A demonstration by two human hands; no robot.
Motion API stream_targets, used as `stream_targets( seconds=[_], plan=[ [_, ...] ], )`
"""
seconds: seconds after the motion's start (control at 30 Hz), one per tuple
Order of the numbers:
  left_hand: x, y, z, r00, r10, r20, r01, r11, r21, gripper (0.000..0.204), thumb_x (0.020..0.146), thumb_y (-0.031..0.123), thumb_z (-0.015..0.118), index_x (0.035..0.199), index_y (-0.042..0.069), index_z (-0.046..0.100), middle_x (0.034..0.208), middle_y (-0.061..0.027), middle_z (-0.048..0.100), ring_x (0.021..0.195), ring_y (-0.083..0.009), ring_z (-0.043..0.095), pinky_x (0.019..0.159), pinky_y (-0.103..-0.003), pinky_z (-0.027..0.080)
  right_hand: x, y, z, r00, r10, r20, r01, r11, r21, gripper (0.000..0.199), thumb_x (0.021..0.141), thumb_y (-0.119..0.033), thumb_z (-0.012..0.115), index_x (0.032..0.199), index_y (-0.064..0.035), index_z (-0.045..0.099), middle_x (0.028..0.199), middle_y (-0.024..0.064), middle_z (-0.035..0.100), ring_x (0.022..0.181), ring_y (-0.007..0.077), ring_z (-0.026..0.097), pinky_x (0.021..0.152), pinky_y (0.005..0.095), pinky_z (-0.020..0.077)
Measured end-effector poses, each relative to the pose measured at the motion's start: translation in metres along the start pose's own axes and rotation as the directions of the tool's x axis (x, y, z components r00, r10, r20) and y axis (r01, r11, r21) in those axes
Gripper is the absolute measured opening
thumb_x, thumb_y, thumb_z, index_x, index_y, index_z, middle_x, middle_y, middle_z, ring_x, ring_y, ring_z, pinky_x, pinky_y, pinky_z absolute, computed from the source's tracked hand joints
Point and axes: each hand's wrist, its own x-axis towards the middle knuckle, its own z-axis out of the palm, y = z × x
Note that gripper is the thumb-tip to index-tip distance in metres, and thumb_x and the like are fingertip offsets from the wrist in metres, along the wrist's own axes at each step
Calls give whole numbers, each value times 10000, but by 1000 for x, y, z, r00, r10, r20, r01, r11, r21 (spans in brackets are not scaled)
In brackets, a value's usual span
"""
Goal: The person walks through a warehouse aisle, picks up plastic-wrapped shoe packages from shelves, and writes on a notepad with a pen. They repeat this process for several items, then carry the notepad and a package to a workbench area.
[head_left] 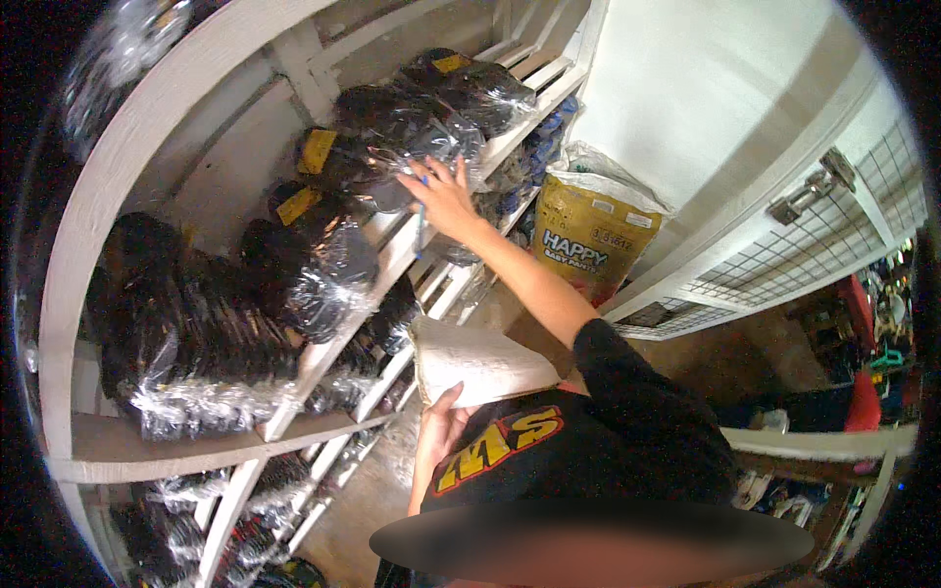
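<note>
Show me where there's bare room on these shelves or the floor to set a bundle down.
Free: the bare shelf board below the wrapped bundles at left; the floor strip between the shelves and the left hand. Crowded: the shelf under the right hand is packed, and a yellow sack fills the corner.

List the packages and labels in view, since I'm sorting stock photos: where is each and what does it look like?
Clear-wrapped black bundles: stacked along the white shelves, glossy film.
Yellow labels: on upper bundles, rectangular.
Yellow sack: on floor by the white wall, white top, printed front.
Right hand: on one bundle.
Left hand: under a pale sheaf.
</note>
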Motion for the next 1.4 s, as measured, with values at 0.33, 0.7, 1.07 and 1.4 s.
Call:
stream_targets(
  seconds=[0.33, 0.7, 1.07, 1.4],
  plan=[
    [-4, -67, 61, 933, 243, -265, -278, 955, -102, 392, 805, 110, 562, 1159, 2, 433, 1091, -127, 547, 955, -242, 567, 765, -362, 498, 16, 37, -16, 989, -5, 148, -6, 997, 72, 537, 702, -435, 612, 1155, -164, 519, 1239, 62, 480, 1139, 274, 405, 932, 704, 59],
    [-23, -86, 81, 801, 487, -348, -527, 850, -23, 424, 807, 169, 575, 1134, -61, 435, 1147, -146, 490, 1065, -271, 495, 903, -421, 421, 30, 32, -94, 950, 6, 313, -184, 820, 542, 641, 812, -515, 497, 1246, -51, 414, 1106, 156, 560, 1082, 292, 475, 984, 518, 236],
    [-30, -104, 113, 592, 699, -400, -765, 644, -6, 408, 813, 114, 523, 1194, 27, 405, 1128, -102, 509, 1041, -222, 504, 911, -409, 418, -89, -74, -248, 740, -243, 627, -663, -110, 740, 214, 784, -118, 647, 655, -14, 513, 627, 33, 565, 476, 50, 468, 443, 181, 346],
    [-34, -107, 128, 566, 721, -401, -800, 598, -54, 394, 816, 79, 498, 1195, 22, 403, 1142, -110, 502, 1055, -228, 492, 921, -423, 413, -103, -69, -235, 838, -238, 492, -495, 48, 867, 317, 762, 1, 643, 605, -59, 374, 542, -15, 431, 508, 31, 356, 471, 185, 305]
  ],
)
